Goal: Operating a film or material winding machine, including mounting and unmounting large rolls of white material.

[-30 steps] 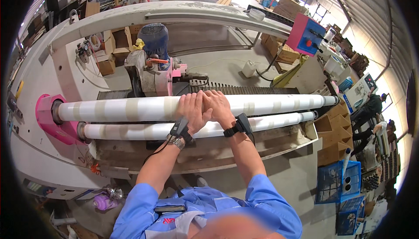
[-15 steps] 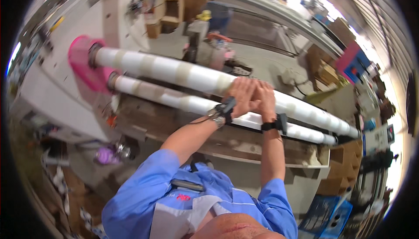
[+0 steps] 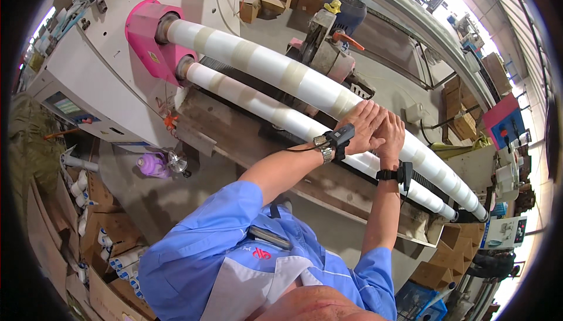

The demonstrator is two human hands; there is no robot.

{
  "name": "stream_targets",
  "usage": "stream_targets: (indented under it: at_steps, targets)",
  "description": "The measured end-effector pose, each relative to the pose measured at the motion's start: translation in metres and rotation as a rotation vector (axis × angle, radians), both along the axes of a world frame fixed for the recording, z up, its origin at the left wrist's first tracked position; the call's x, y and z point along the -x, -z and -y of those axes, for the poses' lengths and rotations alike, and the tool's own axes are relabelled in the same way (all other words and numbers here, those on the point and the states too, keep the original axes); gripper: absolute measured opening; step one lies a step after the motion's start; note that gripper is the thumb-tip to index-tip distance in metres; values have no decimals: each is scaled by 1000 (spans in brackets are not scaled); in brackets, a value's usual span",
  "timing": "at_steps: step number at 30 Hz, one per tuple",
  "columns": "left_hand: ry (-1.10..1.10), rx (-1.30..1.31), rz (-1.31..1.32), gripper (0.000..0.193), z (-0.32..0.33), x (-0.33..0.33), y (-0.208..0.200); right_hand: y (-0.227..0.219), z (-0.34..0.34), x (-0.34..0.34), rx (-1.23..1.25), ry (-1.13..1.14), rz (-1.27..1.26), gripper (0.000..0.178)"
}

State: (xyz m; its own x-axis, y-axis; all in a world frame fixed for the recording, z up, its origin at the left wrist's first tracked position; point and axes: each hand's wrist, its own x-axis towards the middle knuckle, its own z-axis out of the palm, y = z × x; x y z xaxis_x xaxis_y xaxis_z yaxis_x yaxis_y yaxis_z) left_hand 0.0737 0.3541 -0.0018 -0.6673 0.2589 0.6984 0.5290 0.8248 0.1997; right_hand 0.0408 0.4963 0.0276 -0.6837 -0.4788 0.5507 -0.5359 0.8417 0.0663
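Two long white rollers with beige bands run side by side in front of me. My left hand (image 3: 362, 126) lies on the thicker, farther roller (image 3: 270, 63), fingers stretched out over its top. Close against it, my right hand (image 3: 390, 139) rests on the same roller, fingers also extended. Both hands are open and grip nothing. The thinner, nearer roller (image 3: 270, 110) passes beneath my wrists. At the left, both rollers meet a pink housing (image 3: 139, 34). I wear dark straps with small devices at both wrists and a metal watch (image 3: 325, 150) on the left.
A white machine cabinet (image 3: 99, 80) stands left. Below the rollers runs a long trough (image 3: 234, 145). Behind them is a motor assembly (image 3: 331, 57) with an orange lever. Cardboard boxes (image 3: 451, 250) stand right; more with small rolls lie lower left. A purple container (image 3: 152, 165) sits on the floor.
My view has shifted, so the rollers and cabinet appear higher and farther right, and the picture is sharper. Both hands stay flat on the thicker roller, at about the same place along it.
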Motion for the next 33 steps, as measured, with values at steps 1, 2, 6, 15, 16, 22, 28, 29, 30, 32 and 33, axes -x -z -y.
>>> stream_targets:
  at_steps: [1, 2, 6, 15, 16, 22, 28, 29, 30, 32, 33]
  targets:
    - [1, -1, 4, 80, 0, 0, 1, 0, 0, -1, -1, 1, 4, 36]
    - [8, -11, 2, 80, 0, -1, 1, -1, 2, -3, -2, 9, 1, 36]
    - [29, -14, 5, 82, 0, -3, 0, 3, 0, -4, -4, 26, -18, 38]
    - [78, 116, 83, 83, 15, -3, -1, 4, -1, -4, 1, 41, 11, 53]
    - [64, 147, 94, 81, 17, -4, -2, 7, -5, -2, 22, 52, 30, 63]
    - [0, 145, 54, 81, 36, -7, 15, -5, 4, -8, -1, 97, 88, 78]
    - [-52, 115, -20, 78, 48, -2, 22, -10, 7, -11, -13, 118, 123, 80]
    - [-52, 116, -18, 78, 49, -1, 22, -9, 8, -11, -14, 113, 132, 80]
    - [-70, 136, -28, 77, 49, 1, 23, -10, 9, -12, -13, 112, 134, 80]
    - [-104, 160, -77, 75, 49, 2, 24, -10, 9, -14, -17, 114, 109, 81]
    - [-101, 161, -77, 75, 48, 1, 24, -10, 9, -14, -15, 117, 109, 81]
